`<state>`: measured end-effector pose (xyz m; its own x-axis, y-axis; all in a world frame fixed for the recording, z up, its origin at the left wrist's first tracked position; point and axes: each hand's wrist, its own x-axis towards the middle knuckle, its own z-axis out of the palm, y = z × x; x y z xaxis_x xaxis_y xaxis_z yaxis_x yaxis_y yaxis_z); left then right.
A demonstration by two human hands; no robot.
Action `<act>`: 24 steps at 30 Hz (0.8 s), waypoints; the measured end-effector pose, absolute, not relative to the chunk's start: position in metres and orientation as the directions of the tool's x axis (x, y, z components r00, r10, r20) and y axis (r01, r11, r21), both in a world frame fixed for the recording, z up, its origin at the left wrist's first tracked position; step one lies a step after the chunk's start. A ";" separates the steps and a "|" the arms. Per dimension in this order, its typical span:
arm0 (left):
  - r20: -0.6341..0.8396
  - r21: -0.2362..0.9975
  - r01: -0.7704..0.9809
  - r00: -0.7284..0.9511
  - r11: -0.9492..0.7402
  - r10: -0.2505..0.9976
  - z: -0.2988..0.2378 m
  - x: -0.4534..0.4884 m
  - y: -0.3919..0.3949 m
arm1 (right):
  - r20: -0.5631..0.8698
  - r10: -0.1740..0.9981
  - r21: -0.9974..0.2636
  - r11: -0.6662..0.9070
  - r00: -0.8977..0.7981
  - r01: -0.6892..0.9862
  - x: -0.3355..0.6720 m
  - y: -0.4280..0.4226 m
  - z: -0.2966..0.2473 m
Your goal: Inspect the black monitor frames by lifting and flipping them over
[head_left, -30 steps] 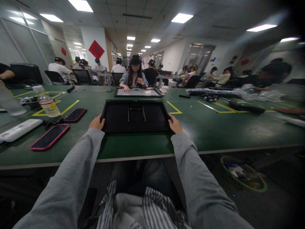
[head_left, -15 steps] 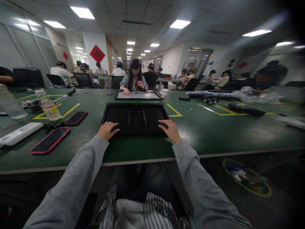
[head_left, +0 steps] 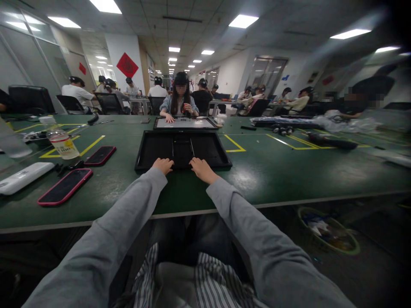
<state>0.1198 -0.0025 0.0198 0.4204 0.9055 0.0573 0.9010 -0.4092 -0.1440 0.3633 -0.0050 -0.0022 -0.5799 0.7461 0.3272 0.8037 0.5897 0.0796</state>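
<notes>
A flat black rectangular panel (head_left: 205, 149) lies face down on the green table (head_left: 289, 175) straight ahead of me. My left hand (head_left: 163, 165) and my right hand (head_left: 199, 167) rest side by side on the middle of its near edge, knuckles up, fingers curled over the rim. Whether the fingertips grip the edge or just lie on it is hard to tell. Both arms wear grey sleeves.
Left of the panel lie two red-cased phones (head_left: 64, 187) (head_left: 100, 155), a white device (head_left: 22, 177) and a plastic bottle (head_left: 61, 142). A person sits opposite at a second, pale panel (head_left: 185, 123). Dark parts and plastic wrap lie to the right (head_left: 334, 143). A green basket (head_left: 327, 231) stands on the floor.
My hands left the panel's two near corners, crossed its surface inward, and now sit close together at the middle of its near edge. The panel stayed put.
</notes>
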 end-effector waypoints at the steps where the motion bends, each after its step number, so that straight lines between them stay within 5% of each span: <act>1: 0.096 -0.136 0.915 0.393 -0.379 0.914 0.017 0.123 0.006 | 0.335 0.761 0.086 0.563 -0.556 0.822 0.359 0.007 -0.003; 9: 0.311 0.149 0.977 0.099 -0.151 0.945 -0.003 0.137 0.053 | 0.429 0.834 -0.066 0.413 -0.348 0.908 0.348 0.071 -0.008; 19: 0.240 0.198 0.979 -0.002 -0.047 0.971 0.006 0.144 0.033 | 0.373 0.902 -0.120 0.279 -0.217 0.953 0.341 0.042 0.000; 24: 0.211 0.214 0.976 -0.009 -0.038 0.977 0.003 0.138 0.015 | 0.338 0.939 -0.245 0.151 -0.062 0.958 0.340 0.020 0.000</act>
<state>0.1377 0.0153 0.0032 -0.0087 0.9775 0.2110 0.9760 -0.0375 0.2143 0.3401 0.0202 0.0004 -0.0622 0.9390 0.3382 0.9577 0.1515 -0.2445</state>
